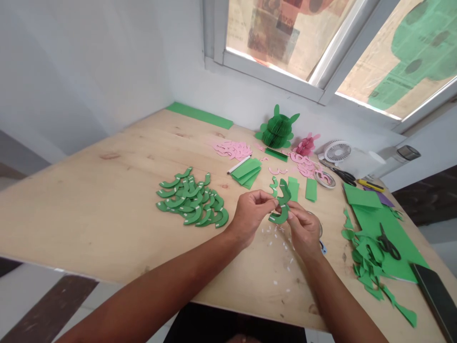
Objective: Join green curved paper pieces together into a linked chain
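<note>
Here we go: the left hand (250,213) and right hand (303,228) are both closed, fingertips pinching a curved green paper crescent (284,190) between them, above the pale wooden tabletop (107,205), with a heap of matching green crescents (189,202) beyond the left hand.

Green paper crescents (191,200) bar the left hand (248,214) leftward, green offcuts (366,259) the right hand (303,231) rightward.

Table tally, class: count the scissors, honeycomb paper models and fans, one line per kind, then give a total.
Scissors, second pair: 2
Honeycomb models, green and pink: 2
Fan: 1
Total: 5
</note>
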Tool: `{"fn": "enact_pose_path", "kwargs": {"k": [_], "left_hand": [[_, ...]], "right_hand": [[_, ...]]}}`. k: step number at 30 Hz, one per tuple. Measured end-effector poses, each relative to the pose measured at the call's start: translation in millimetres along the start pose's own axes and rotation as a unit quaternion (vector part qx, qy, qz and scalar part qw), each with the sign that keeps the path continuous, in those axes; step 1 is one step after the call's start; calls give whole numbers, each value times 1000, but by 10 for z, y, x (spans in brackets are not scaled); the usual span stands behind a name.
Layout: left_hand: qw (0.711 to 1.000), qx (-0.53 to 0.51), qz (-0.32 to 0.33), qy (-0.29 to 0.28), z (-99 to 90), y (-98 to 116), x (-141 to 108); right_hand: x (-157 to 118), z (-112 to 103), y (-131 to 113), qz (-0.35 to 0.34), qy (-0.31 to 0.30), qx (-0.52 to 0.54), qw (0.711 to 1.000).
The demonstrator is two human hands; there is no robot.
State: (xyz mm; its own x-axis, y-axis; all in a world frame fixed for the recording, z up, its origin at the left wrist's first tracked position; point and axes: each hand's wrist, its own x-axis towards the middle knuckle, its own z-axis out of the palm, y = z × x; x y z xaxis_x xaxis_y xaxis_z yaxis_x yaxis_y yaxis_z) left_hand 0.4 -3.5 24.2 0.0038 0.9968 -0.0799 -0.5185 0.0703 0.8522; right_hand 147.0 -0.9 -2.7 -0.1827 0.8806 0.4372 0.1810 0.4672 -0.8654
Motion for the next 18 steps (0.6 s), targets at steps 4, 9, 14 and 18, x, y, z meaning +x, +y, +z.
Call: {"fn": "enact_pose_path", "kwargs": {"k": [4,9,14,18], "left_hand": [[1000,-7,-1,6,4,-10,-1],[1000,-11,-5,11,6,-10,-4],[1000,-18,-8,14,11,-9,-7],[999,-29,-12,13,13,-14,-2]], "right_hand": [[3,-2,-3,-5,-1,-6,1000],[7,-1,-7,-9,-5,-11,1000],[6,3,-23,-5,-9,3,1000],[5,4,-27,1,-10,19,1000]]}}
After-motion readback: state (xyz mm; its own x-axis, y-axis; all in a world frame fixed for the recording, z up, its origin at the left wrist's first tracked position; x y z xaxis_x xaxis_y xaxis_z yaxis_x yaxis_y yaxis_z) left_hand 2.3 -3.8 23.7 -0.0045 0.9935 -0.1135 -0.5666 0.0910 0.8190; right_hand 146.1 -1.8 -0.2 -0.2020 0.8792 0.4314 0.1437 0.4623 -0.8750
